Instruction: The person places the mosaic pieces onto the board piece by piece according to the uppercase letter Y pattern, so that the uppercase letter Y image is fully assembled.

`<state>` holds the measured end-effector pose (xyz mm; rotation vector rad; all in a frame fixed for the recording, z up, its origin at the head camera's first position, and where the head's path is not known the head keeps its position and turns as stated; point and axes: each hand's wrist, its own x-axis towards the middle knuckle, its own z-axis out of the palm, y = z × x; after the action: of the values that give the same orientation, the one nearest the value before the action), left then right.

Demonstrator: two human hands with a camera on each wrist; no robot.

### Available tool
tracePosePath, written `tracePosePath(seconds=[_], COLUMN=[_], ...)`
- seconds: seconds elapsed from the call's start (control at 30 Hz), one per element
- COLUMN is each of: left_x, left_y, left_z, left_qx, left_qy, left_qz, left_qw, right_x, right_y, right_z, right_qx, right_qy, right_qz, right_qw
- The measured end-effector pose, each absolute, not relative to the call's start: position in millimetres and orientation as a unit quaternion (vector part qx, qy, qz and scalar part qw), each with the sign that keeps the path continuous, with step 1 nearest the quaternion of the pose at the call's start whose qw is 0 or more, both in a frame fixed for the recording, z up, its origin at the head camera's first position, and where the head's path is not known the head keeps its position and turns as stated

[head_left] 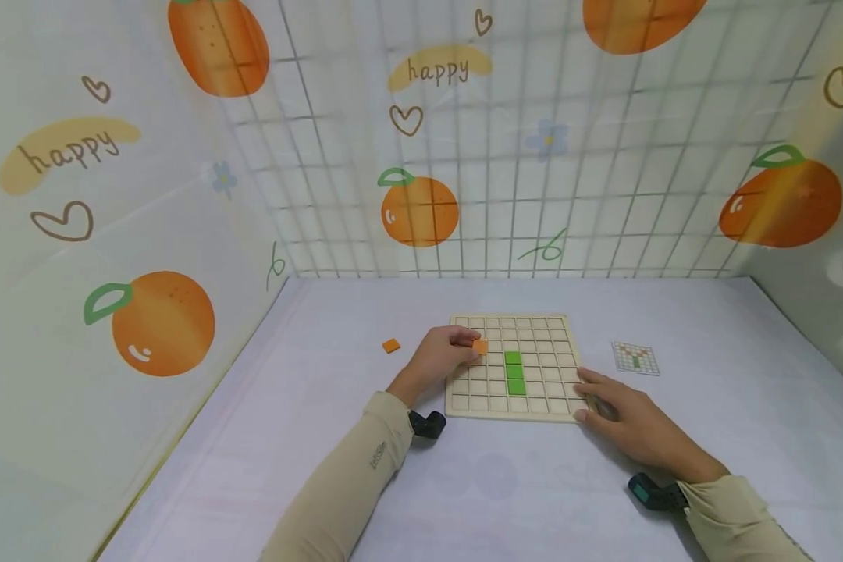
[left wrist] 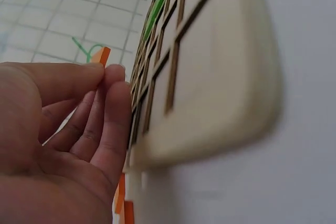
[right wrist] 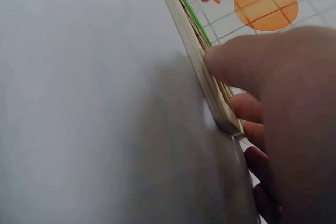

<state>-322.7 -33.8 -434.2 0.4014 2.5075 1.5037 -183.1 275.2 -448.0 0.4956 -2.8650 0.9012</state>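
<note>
My left hand (head_left: 444, 355) pinches an orange square tile (head_left: 481, 346) between thumb and fingertips, over the left part of a wooden grid board (head_left: 507, 416). In the left wrist view the orange tile (left wrist: 101, 56) stands up edgewise from the fingertips. A column of green tiles (head_left: 515, 373) lies in the board's middle cells. My right hand (head_left: 628, 417) rests at the board's lower right corner, fingers loosely extended and touching its edge. In the right wrist view the thumb (right wrist: 231, 59) lies against the board's rim (right wrist: 202, 80).
One loose orange tile (head_left: 391, 345) lies on the white table left of the board; the left wrist view shows two orange pieces (left wrist: 120, 193) beyond the board's edge. A small pattern card (head_left: 635, 358) lies to the right. A curtain printed with oranges (head_left: 419, 211) hangs behind.
</note>
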Motion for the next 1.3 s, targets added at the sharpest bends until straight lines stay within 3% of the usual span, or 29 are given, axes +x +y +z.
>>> tracePosePath(seconds=[0.83, 1.3], left_x=[-342, -337], left_y=[-3, 4], left_z=[-436, -432], left_qx=[0.133, 0.133], left_qy=[0.873, 0.886], left_qz=[0.465, 0.439], left_qw=[0.066, 0.063], right_x=[-187, -185], right_y=[277, 278], right_z=[-454, -450], right_qx=[0.162, 0.152], right_qy=[-0.939, -0.942], right_qz=[0.299, 0.295], right_qw=[0.047, 0.039])
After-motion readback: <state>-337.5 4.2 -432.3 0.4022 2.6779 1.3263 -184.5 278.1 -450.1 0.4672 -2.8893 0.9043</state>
